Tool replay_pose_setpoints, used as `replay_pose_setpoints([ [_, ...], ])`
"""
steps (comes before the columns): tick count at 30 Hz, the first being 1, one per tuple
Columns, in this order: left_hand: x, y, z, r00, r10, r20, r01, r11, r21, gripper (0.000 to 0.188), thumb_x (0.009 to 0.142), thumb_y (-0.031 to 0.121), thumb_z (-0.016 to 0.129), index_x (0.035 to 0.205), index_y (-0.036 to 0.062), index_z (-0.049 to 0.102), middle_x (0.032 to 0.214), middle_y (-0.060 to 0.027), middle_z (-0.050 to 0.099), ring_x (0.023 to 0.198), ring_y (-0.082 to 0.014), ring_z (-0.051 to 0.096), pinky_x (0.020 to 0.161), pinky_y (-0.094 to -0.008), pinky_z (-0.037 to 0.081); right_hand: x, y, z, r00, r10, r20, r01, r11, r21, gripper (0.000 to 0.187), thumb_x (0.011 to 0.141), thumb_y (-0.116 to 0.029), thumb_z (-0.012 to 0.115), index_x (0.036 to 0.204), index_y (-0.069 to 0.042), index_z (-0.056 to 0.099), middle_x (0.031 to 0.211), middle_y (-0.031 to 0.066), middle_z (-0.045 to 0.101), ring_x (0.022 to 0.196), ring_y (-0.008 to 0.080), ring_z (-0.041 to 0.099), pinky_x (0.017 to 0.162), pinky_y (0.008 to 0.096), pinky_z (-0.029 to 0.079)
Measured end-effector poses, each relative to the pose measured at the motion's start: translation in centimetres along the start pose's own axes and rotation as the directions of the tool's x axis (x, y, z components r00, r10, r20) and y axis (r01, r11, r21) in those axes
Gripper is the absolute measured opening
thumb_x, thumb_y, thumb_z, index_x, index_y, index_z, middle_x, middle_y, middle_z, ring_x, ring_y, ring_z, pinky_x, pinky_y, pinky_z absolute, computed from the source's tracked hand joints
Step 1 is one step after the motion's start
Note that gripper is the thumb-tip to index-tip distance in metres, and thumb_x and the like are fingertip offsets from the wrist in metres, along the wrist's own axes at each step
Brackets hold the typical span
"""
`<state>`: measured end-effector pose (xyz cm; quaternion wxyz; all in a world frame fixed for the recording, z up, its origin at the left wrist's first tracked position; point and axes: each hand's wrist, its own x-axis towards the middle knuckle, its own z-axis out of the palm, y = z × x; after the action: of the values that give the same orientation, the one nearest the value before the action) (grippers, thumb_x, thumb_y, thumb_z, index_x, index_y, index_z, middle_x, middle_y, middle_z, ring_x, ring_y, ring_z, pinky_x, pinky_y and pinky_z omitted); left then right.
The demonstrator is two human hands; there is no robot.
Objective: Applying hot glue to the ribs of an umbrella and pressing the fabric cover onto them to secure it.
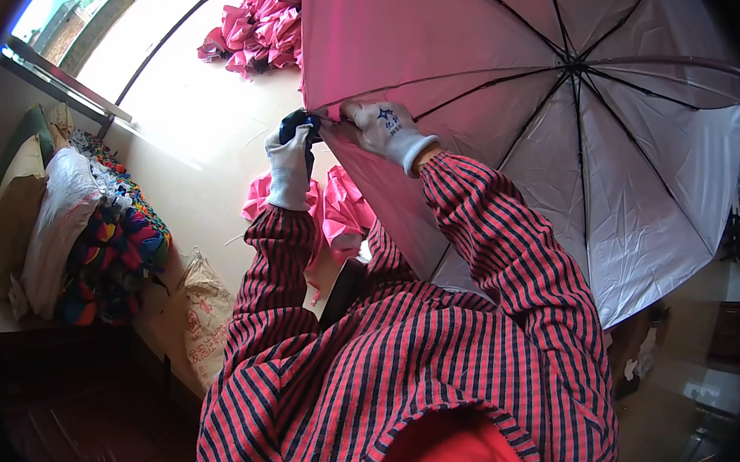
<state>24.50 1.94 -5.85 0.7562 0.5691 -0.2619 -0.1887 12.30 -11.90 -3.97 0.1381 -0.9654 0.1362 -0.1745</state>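
An open umbrella with a silvery-pink inside and dark ribs spreads across the upper right, its underside turned toward me. My right hand, in a white knit glove, is closed on the umbrella's left edge near a rib end. Just left of it my left hand, also gloved, is closed around a small dark glossy object whose kind I cannot make out. That object meets the umbrella's corner. Both sets of fingertips are partly hidden.
Crumpled pink folded umbrellas are heaped on the pale floor ahead, and more pink fabric lies below my hands. Stuffed sacks and a multicoloured bundle stand at the left wall, near a flat tan sack.
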Motion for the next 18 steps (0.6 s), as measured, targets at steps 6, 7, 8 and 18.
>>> replay_pose_setpoints([
  [6, 0.6, -0.9, 0.7, 0.996, 0.038, -0.085, -0.046, 0.994, -0.095, 0.019, 0.087, 0.001, 0.052, 0.101, -0.0001, 0.066, 0.079, -0.0002, 0.063, 0.064, -0.0072, 0.055, 0.057, -0.0215, 0.047, -1.2, 0.0, 1.2, 0.966, -0.24, -0.1, 0.216, 0.955, -0.204, 0.017, 0.084, -0.025, 0.055, 0.094, -0.012, 0.056, 0.079, 0.0078, 0.065, 0.074, 0.0273, 0.065, 0.063, 0.0399, 0.052],
  [7, 0.6, -1.0, 0.8, 0.994, 0.039, -0.107, -0.047, 0.996, -0.07, 0.019, 0.087, 0.001, 0.052, 0.1, 0.0, 0.066, 0.078, 0.0002, 0.063, 0.064, -0.0072, 0.055, 0.056, -0.0216, 0.046, -1.4, 0.1, 1.3, 0.966, -0.245, -0.083, 0.225, 0.954, -0.199, 0.015, 0.084, -0.024, 0.055, 0.093, -0.012, 0.055, 0.079, 0.0075, 0.064, 0.074, 0.0261, 0.065, 0.061, 0.0392, 0.052],
  [8, 0.7, -1.1, 0.9, 0.988, -0.002, -0.157, -0.005, 0.999, -0.043, 0.018, 0.087, 0.002, 0.052, 0.099, 0.0, 0.066, 0.077, 0.0006, 0.062, 0.063, -0.0073, 0.055, 0.056, -0.0217, 0.046, -1.4, 0.1, 1.5, 0.972, -0.235, -0.019, 0.227, 0.955, -0.189, 0.013, 0.084, -0.022, 0.055, 0.091, -0.012, 0.055, 0.078, 0.0072, 0.064, 0.073, 0.025, 0.065, 0.06, 0.0385, 0.052],
  [18, -0.2, -1.9, 0.3, 0.986, 0.081, -0.146, -0.033, 0.953, 0.302, 0.014, 0.088, 0.006, 0.054, 0.092, -0.0005, 0.065, 0.07, -0.0013, 0.061, 0.058, -0.0079, 0.052, 0.053, -0.0242, 0.043, 1.0, 0.5, 2.2, 0.968, -0.206, -0.144, 0.136, 0.909, -0.393, 0.009, 0.083, -0.017, 0.051, 0.09, -0.013, 0.055, 0.077, 0.0046, 0.062, 0.072, 0.0239, 0.064, 0.057, 0.0393, 0.051],
])
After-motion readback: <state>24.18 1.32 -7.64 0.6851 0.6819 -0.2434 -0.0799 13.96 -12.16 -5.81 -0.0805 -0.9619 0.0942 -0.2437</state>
